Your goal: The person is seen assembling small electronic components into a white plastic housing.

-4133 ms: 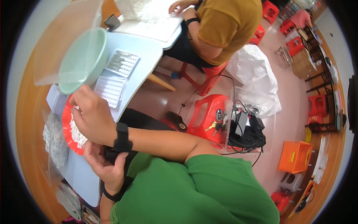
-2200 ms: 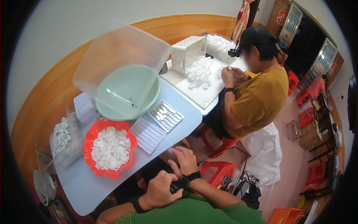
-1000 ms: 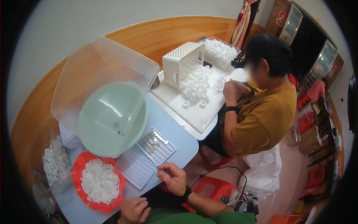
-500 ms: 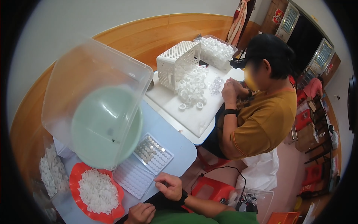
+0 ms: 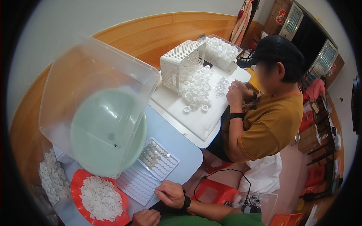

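My right hand is closed in a pinch just off the near edge of an empty-looking white plastic tray with rows of round hollows. Whatever lies between its fingertips is too small to make out. Partly cut off by the lower edge, my left hand has its fingers curled together, and what they hold is hidden. A second tray beyond the first has silvery button-like discs in part of its hollows. Left of my hands, a red scalloped dish bears a heap of small white pieces.
A green basin stands behind a clear tilted bin. At the adjoining white table, a person in a mustard shirt handles something small beside a white perforated basket and piled white rings. A red stool stands to my right.
The view has shifted slightly, so the tables appear a little farther right. My left hand sits lower in view. The other person's head has lifted and turned somewhat.
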{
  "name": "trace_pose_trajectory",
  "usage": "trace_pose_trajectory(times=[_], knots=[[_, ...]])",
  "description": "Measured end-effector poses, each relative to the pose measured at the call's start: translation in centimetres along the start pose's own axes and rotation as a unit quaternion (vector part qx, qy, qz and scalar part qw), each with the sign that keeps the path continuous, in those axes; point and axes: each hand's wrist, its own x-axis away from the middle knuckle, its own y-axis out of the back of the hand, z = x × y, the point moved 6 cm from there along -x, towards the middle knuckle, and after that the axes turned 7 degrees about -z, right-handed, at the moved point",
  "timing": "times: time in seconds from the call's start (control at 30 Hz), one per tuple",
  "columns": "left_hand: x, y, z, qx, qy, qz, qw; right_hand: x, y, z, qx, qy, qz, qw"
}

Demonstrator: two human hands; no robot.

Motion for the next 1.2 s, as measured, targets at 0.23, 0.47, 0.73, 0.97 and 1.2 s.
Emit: trace_pose_trajectory(times=[0.23, 0.47, 0.73, 0.97, 1.2], knots=[[0.3, -0.1, 0.1, -0.006, -0.008, 0.006, 1.0, 0.0, -0.1, 0.1, 0.006, -0.004, 0.002, 1.0], [0.0, -0.2, 0.3, -0.005, -0.011, 0.004, 1.0, -0.1, 0.0, 0.0, 0.004, -0.007, -0.002, 1.0], [-0.1, 0.1, 0.0, -0.003, -0.011, -0.002, 1.0, 0.0, -0.1, 0.1, 0.001, 0.004, -0.004, 1.0], [-0.4, 0.2, 0.0, 0.002, -0.012, -0.005, 1.0, -0.1, 0.0, 0.0, 0.006, -0.004, 0.001, 1.0], [-0.4, 0.5, -0.5, 0.006, 0.002, -0.016, 1.0, 0.0, 0.1, 0.0, -0.013, -0.028, 0.001, 1.0]])
